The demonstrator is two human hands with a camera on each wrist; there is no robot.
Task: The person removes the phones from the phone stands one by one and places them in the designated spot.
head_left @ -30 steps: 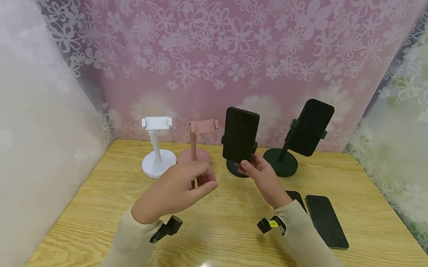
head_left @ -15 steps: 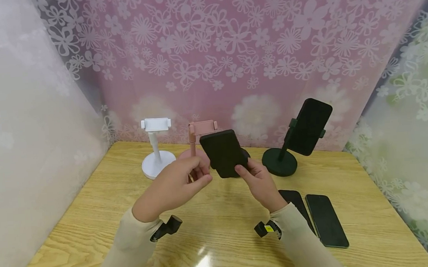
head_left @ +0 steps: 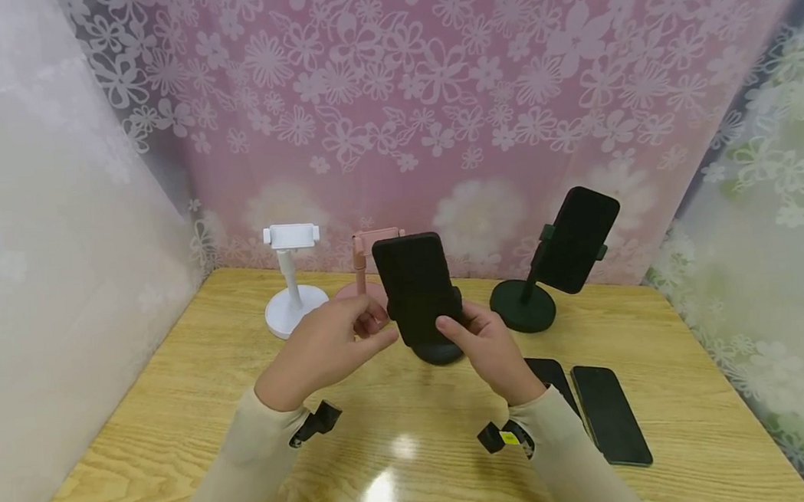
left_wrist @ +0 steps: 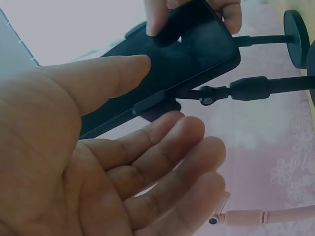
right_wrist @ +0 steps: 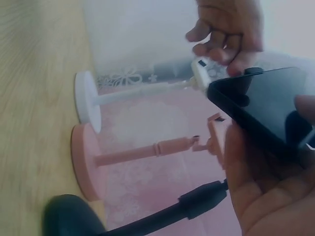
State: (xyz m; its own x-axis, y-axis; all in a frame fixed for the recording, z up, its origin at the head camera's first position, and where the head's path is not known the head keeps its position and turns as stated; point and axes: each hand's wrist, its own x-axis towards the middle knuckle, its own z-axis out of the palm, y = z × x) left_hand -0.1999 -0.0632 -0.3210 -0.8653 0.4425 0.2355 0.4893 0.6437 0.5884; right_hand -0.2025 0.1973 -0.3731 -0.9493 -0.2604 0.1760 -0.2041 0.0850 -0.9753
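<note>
Gripping the black stand [head_left: 438,348] with a phone [head_left: 412,281] clamped in its cradle, the right hand [head_left: 485,346] held it just right of the pink stand [head_left: 362,273], while the left hand [head_left: 328,348] hovered loose-fingered, holding nothing, beside it.

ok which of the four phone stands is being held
The black stand nearest the person, phone clamped in it; the right hand grips it. The white, pink and other black stands stand untouched.
</note>
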